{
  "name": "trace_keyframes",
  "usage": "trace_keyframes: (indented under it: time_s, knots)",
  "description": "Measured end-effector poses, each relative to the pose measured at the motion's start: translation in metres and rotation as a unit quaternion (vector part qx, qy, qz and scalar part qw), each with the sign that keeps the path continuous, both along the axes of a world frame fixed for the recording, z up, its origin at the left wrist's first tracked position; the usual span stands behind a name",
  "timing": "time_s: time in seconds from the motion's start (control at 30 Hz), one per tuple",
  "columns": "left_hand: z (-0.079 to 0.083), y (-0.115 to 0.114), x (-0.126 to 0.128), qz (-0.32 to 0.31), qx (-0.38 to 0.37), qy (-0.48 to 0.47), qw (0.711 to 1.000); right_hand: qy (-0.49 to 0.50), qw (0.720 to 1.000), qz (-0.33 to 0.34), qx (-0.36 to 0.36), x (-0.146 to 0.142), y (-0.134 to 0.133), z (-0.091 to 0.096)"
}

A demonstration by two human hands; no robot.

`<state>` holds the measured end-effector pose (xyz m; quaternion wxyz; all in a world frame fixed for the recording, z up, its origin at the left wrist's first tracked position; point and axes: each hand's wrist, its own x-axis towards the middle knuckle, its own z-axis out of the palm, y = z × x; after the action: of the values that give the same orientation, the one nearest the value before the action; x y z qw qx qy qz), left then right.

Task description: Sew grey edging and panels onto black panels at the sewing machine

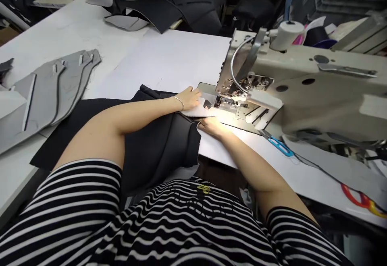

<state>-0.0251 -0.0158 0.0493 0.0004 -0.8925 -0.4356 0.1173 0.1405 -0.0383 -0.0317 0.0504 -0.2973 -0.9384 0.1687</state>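
Since even feeding needs flat pressure, the left hand (pixel 189 98) and right hand (pixel 210 128) lie open on pale fabric (pixel 196 111) beside the presser foot (pixel 225 102).

A soft, thick black fabric panel (pixel 160 145) lay bunched across a white work table (pixel 169 56), falling in loose, curved folds and drooping over the table's near edge. Its far end narrowed toward the steel presser foot (pixel 225 102) of a beige industrial sewing machine (pixel 317 92). A pale grey fabric strip (pixel 196 111) lay flat over that end, reaching almost to the foot, and a small black tab (pixel 207 104) sat at the strip's far edge, just beside the foot.
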Motion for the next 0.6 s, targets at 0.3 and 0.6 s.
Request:
trace_keyframes:
  time_s: [0.3,0.6]
  knots:
    - [-0.023,-0.011,-0.003,-0.039,-0.11,-0.032,0.993,0.028,0.999,0.031,-0.001,0.006,0.002,0.004]
    - [-0.035,0.001,-0.009,-0.047,-0.154,-0.117,0.98,0.013,0.999,-0.042,-0.017,-0.002,-0.017,0.009]
